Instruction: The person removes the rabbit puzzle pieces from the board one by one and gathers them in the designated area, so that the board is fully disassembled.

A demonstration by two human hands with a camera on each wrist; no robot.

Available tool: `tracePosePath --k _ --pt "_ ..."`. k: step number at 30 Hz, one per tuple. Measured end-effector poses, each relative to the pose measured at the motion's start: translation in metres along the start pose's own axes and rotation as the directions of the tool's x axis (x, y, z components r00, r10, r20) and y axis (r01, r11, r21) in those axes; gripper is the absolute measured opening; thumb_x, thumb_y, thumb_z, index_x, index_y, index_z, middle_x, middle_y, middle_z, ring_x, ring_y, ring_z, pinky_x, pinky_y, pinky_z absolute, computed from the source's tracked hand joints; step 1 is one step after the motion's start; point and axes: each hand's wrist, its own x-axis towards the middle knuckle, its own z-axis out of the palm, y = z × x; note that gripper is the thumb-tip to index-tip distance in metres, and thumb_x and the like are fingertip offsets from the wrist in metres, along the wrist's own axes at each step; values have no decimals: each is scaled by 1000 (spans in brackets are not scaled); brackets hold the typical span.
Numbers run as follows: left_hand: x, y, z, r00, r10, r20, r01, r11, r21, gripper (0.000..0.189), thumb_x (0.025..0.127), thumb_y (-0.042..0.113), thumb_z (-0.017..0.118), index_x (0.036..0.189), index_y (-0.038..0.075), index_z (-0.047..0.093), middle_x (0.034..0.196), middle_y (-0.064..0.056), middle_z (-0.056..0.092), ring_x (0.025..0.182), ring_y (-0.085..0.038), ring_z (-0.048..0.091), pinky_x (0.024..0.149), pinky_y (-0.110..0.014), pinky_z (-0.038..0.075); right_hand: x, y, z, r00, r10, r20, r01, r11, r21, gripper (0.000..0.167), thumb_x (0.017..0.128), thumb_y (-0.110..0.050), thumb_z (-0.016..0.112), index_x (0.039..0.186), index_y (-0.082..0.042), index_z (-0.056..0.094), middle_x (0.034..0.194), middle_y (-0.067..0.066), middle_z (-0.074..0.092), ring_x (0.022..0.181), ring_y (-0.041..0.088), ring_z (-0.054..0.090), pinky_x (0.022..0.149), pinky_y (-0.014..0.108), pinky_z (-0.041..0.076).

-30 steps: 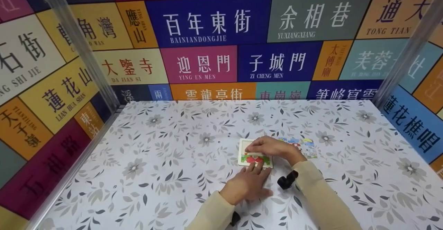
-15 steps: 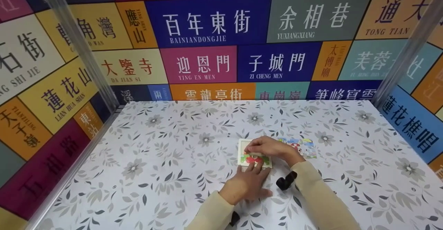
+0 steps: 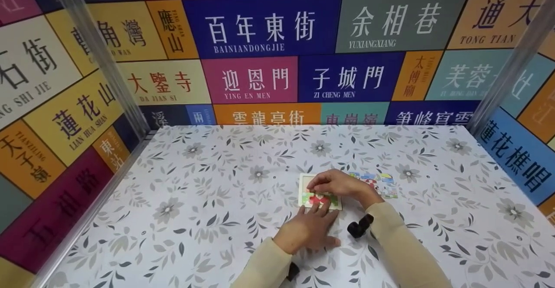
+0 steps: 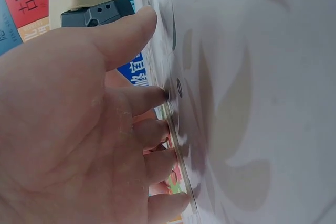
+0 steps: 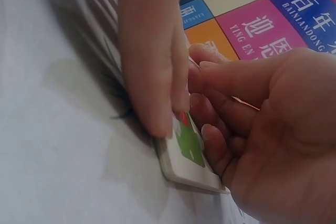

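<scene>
A small jigsaw puzzle board (image 3: 302, 198) with a pale frame lies on the table. Red and green pieces fill its near part, while bare backing shows at the upper left. My left hand (image 3: 307, 232) rests its extended fingers on the board's near edge; in the left wrist view those fingers (image 4: 160, 162) lie along the rim. Over the board's far part, my right hand (image 3: 336, 183) has curled fingers, and its thumb and index finger pinch a thin puzzle piece (image 5: 193, 62), mostly hidden by the fingers. Green printed pieces (image 5: 190, 142) show beneath that hand.
More colourful puzzle pieces (image 3: 386, 184) lie to the right of the board, partly behind the right wrist. A floral cloth (image 3: 208, 166) covers the table. Walls with printed street names (image 3: 253, 80) stand behind and at both sides. Dark wrist cameras (image 3: 360, 226) sit on both wrists.
The pale piece edge under the right fingers has tilted and shows less now. Both hands otherwise stay nearly in place.
</scene>
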Motion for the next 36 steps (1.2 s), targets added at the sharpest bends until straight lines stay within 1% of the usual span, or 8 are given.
tracePosePath --k 3,10,18,21,25,28,32,36 --pt "0 0 0 1000 1 -2 -1 1000 3 77 94 61 55 160 34 24 170 5 9 158 -18 10 127 -49 17 -1 0 0 1000 4 -10 -5 1000 -1 22 99 -13 62 115 -3 73 114 16 73 97 9 63 88 24 50" --pt "-1 1 0 1000 -1 -7 1 1000 14 77 94 60 56 159 34 25 170 4 13 158 -18 12 126 -52 20 4 0 7 994 79 -76 -78 997 13 21 95 -23 70 108 -8 75 105 3 76 95 7 65 94 33 52" --pt "-1 -1 -3 1000 9 8 -10 1000 15 77 94 59 58 159 35 24 170 6 11 158 -17 10 127 -52 17 5 -7 8 985 134 -109 -130 991 45 22 93 -26 72 106 -8 75 99 -1 76 91 7 66 91 33 51" --pt "-1 -4 -4 1000 22 10 -22 1000 7 77 93 58 59 159 36 25 170 6 12 158 -17 10 127 -50 18 5 -8 9 984 135 -115 -129 990 59 20 94 -23 72 105 -7 75 96 -2 76 90 8 66 90 32 52" --pt "-1 -5 -4 999 34 -8 -34 999 15 79 92 58 61 159 35 26 170 6 14 158 -17 11 127 -50 19 7 -7 8 980 120 -158 -111 992 64 18 94 -22 71 104 -6 74 91 -4 74 85 9 64 82 28 51" --pt "-1 -5 -2 999 31 -19 -31 999 24 78 92 58 62 158 35 28 169 6 16 158 -17 13 126 -50 19 2 -7 -1 974 110 -199 -94 992 87 22 94 -25 71 106 -6 73 94 -3 75 86 9 64 81 27 48" --pt "0 -3 -1 1000 13 -16 -13 1000 21 76 92 58 62 158 35 30 169 8 18 157 -16 15 127 -49 20 -15 -9 -25 967 108 -233 -92 993 75 28 93 -31 72 110 -9 74 103 -1 76 91 12 64 82 31 49" --pt "0 -2 -2 1000 -15 -9 15 1000 18 77 91 59 61 157 37 30 169 10 17 157 -15 14 127 -48 17 -35 -7 -52 965 117 -234 -121 993 -4 31 93 -35 72 113 -11 74 107 1 76 95 15 64 81 33 50"
